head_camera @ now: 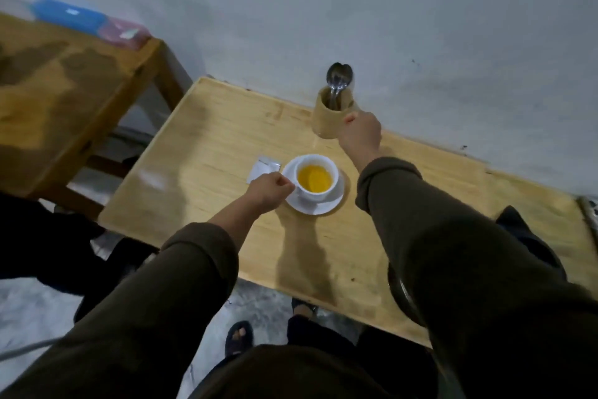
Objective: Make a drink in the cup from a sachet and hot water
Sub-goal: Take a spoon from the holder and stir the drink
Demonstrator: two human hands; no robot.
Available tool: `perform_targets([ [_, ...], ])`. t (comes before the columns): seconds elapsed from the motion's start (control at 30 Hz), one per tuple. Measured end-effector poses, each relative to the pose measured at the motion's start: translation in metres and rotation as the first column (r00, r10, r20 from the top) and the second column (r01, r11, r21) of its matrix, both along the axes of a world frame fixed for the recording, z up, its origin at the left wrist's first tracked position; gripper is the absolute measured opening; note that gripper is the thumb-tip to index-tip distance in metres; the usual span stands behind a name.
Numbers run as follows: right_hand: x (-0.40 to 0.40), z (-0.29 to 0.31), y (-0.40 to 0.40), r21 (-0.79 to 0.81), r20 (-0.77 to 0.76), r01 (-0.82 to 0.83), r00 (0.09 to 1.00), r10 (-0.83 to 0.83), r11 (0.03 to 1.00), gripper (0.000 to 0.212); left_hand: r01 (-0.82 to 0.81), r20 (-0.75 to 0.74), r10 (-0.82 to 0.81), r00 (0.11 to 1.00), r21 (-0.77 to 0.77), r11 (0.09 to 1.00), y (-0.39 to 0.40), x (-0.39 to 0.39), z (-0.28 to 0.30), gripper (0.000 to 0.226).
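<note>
full cup (315,179) on its saucer (326,204), mid-table, spill risk

left hand (267,190) pinches the cup handle; right hand (360,135) is curled shut beside the spoon holder (330,117), contents unclear. a jerk could slop yellow drink onto the opened sachet (262,169).

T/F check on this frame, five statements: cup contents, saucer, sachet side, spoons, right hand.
1. The cup holds yellow liquid. True.
2. The cup stands straight on the table. False: it sits on a white saucer.
3. The sachet lies right of the cup. False: left.
4. Spoons stand in the wooden holder. True.
5. The right hand is at the cup. False: it is by the holder; the left hand is at the cup.
</note>
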State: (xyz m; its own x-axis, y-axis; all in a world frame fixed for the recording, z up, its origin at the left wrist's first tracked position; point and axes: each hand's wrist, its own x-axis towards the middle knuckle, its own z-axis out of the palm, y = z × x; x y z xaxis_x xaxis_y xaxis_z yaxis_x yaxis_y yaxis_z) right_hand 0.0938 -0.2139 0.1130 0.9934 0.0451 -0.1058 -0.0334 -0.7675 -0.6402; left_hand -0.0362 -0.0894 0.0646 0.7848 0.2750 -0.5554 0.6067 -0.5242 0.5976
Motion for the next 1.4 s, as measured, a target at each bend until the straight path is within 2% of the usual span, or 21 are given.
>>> perform_targets([
  [0.07, 0.026, -0.005, 0.010, 0.010, -0.031, 0.019, 0.999, -0.019, 1.000, 0.029, -0.028, -0.018, 0.029, 0.999, 0.005, 1.000, 0.001, 0.003, -0.002, 0.039],
  [0.17, 0.054, -0.018, 0.023, -0.060, -0.056, 0.026, 0.998, -0.030, 0.998, 0.033, -0.051, -0.036, 0.051, 0.998, 0.009, 0.999, 0.001, 0.007, -0.006, 0.045],
  [0.23, 0.064, -0.023, 0.029, -0.069, -0.063, 0.062, 0.996, -0.066, 0.996, 0.037, -0.083, -0.043, 0.083, 0.996, -0.002, 0.997, -0.001, 0.010, -0.009, 0.045],
  [0.33, 0.077, -0.029, 0.033, -0.187, -0.026, 0.074, 0.996, -0.081, 0.980, 0.041, -0.134, -0.048, 0.132, 0.990, -0.040, 0.990, 0.000, 0.013, -0.012, 0.041],
  [0.43, 0.089, -0.034, 0.037, -0.248, 0.012, 0.064, 0.998, -0.063, 0.967, 0.041, -0.163, -0.051, 0.160, 0.986, -0.066, 0.984, 0.002, 0.015, -0.014, 0.029],
  [0.53, 0.095, -0.038, 0.043, -0.336, 0.045, 0.021, 0.999, -0.006, 0.941, 0.037, -0.193, -0.057, 0.188, 0.981, -0.100, 0.976, 0.004, 0.015, -0.018, 0.029],
  [0.7, 0.098, -0.042, 0.047, -0.356, 0.077, 0.032, 0.997, -0.004, 0.934, 0.032, -0.223, -0.080, 0.212, 0.974, -0.154, 0.963, 0.007, 0.014, -0.023, 0.033],
  [0.83, 0.095, -0.041, 0.044, -0.295, 0.090, 0.035, 0.996, -0.009, 0.955, 0.036, -0.212, -0.082, 0.201, 0.976, -0.164, 0.963, 0.009, 0.016, -0.022, 0.035],
  [0.93, 0.091, -0.034, 0.040, -0.171, 0.103, 0.060, 0.994, -0.043, 0.984, 0.035, -0.187, -0.073, 0.178, 0.981, -0.158, 0.970, 0.009, 0.017, -0.022, 0.033],
  [1.03, 0.085, -0.027, 0.038, -0.147, 0.168, 0.010, 0.986, 0.015, 0.989, 0.030, -0.155, -0.061, 0.148, 0.987, -0.133, 0.979, 0.008, 0.017, -0.021, 0.035],
  [1.1, 0.078, -0.019, 0.037, -0.048, 0.220, -0.001, 0.975, 0.011, 0.999, 0.028, -0.130, -0.053, 0.125, 0.991, -0.105, 0.986, 0.007, 0.016, -0.019, 0.040],
  [1.23, 0.064, 0.005, 0.037, 0.061, 0.301, -0.001, 0.953, -0.018, 0.998, 0.026, -0.050, -0.043, 0.048, 0.998, -0.034, 0.998, 0.004, 0.016, -0.014, 0.045],
  [1.33, 0.045, 0.026, 0.036, 0.115, 0.339, 0.003, 0.940, -0.042, 0.993, 0.025, 0.022, -0.045, -0.022, 0.999, 0.004, 1.000, 0.003, 0.016, -0.010, 0.035],
  [1.4, 0.028, 0.036, 0.033, 0.139, 0.352, 0.000, 0.935, -0.050, 0.990, 0.023, 0.062, -0.041, -0.062, 0.997, 0.005, 0.998, 0.003, 0.016, -0.008, 0.038],
])
